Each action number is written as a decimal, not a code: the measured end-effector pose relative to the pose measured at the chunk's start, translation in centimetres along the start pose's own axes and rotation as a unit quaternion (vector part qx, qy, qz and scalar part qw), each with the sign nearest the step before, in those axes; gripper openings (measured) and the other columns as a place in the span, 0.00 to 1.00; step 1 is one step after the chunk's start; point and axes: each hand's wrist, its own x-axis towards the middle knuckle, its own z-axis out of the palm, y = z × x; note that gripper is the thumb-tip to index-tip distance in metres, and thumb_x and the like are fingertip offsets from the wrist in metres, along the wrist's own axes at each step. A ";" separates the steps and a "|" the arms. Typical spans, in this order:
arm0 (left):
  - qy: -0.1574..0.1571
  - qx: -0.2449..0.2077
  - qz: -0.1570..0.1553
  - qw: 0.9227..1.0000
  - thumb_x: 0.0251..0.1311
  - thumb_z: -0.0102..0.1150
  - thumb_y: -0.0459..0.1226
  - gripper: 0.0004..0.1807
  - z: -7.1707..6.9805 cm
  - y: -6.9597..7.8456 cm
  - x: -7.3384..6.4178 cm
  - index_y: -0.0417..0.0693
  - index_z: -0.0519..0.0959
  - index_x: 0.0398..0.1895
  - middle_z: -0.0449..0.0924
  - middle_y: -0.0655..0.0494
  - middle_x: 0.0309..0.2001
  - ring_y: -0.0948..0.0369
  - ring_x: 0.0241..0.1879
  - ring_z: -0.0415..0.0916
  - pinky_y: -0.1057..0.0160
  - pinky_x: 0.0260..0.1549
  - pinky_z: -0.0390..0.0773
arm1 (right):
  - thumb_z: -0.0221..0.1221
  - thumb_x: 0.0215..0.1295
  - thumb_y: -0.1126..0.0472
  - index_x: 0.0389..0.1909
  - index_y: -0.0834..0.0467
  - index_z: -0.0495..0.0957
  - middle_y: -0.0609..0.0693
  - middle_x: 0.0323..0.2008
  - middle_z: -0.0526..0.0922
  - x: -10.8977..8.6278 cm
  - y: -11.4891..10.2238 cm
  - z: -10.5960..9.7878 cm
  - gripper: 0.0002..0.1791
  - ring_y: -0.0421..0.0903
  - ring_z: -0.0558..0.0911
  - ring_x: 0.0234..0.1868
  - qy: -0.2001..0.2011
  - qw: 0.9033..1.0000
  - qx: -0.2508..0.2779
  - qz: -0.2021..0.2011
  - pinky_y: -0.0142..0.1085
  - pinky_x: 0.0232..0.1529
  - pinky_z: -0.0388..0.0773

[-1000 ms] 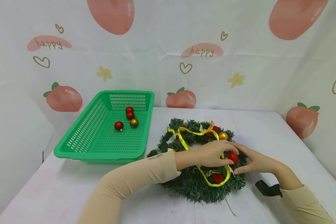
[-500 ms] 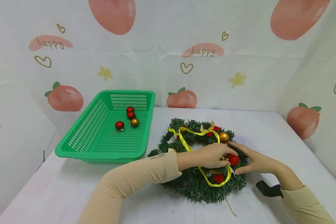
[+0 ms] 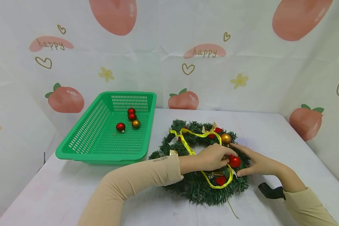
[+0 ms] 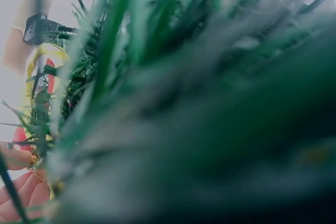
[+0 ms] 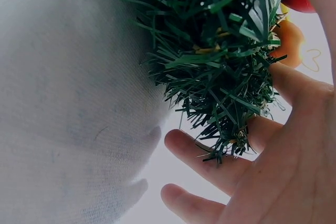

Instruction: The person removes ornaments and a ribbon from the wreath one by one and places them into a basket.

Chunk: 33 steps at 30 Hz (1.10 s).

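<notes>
A green tinsel wreath [image 3: 197, 194] lies on the table with a looped yellow ribbon [image 3: 214, 185] across it. In the head view my left hand [image 3: 213, 157] reaches over it from the left. Its finger and thumb pinch a red Christmas ball [image 3: 235, 162] at the cap end. The left wrist view shows a thin gold cord [image 4: 39, 176] between fingertips, with blurred tinsel hiding most else. My right hand [image 3: 260, 161] grips the wreath's right side; in the right wrist view its fingers [image 5: 199, 156] curl by the tinsel. A gold ball [image 3: 226, 138] sits just above.
A green plastic basket [image 3: 147, 138] stands at the left, holding red balls [image 3: 120, 126] and a gold ball [image 3: 136, 124]. A black wrist strap piece [image 3: 271, 191] shows by the right sleeve. Patterned white cloth [image 3: 147, 62] hangs behind the table.
My left hand has drawn slightly left and down, so more of the red ball shows past its fingertips. My right hand stays in place at the wreath.
</notes>
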 end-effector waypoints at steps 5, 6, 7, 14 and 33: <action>0.019 -0.014 -0.007 1.000 0.63 0.53 0.32 0.18 -0.2 0.1 -0.2 0.52 0.77 0.56 0.83 0.58 0.48 0.69 0.37 0.78 0.82 0.31 0.70 | 0.68 0.51 0.54 0.72 0.57 0.47 0.71 0.69 0.50 0.0 0.1 0.0 0.52 0.74 0.52 0.66 -0.001 1.000 -0.001 0.004 0.73 0.51 0.60; 0.023 -0.018 -0.004 1.000 0.63 0.53 0.32 0.18 -0.3 0.1 -0.2 0.51 0.77 0.55 0.83 0.58 0.49 0.67 0.40 0.79 0.82 0.33 0.71 | 0.68 0.51 0.54 0.72 0.57 0.47 0.71 0.69 0.50 0.0 0.1 0.0 0.52 0.74 0.52 0.66 -0.001 1.000 -0.001 0.004 0.73 0.51 0.60; 0.027 -0.021 0.000 0.999 0.62 0.53 0.31 0.18 -0.4 0.1 -0.3 0.51 0.78 0.55 0.83 0.58 0.49 0.67 0.43 0.80 0.82 0.36 0.72 | 0.68 0.51 0.54 0.72 0.57 0.47 0.71 0.69 0.50 0.0 0.1 0.0 0.52 0.74 0.52 0.66 -0.002 1.000 -0.001 0.004 0.73 0.51 0.60; 0.053 -0.047 0.018 0.997 0.63 0.54 0.32 0.15 -1.0 -0.2 -0.6 0.50 0.80 0.52 0.83 0.58 0.49 0.67 0.42 0.80 0.83 0.36 0.72 | 0.68 0.50 0.53 0.71 0.60 0.49 0.70 0.68 0.51 0.0 0.1 0.0 0.52 0.73 0.53 0.66 0.002 1.000 -0.005 0.001 0.73 0.52 0.58; 0.085 -0.178 -0.002 0.980 0.61 0.56 0.30 0.15 -4.0 -1.0 -3.4 0.45 0.80 0.51 0.82 0.50 0.50 0.60 0.43 0.83 0.81 0.38 0.76 | 0.69 0.50 0.52 0.71 0.60 0.49 0.70 0.69 0.52 0.1 -0.1 0.0 0.52 0.72 0.53 0.67 0.001 1.000 -0.014 0.003 0.73 0.53 0.58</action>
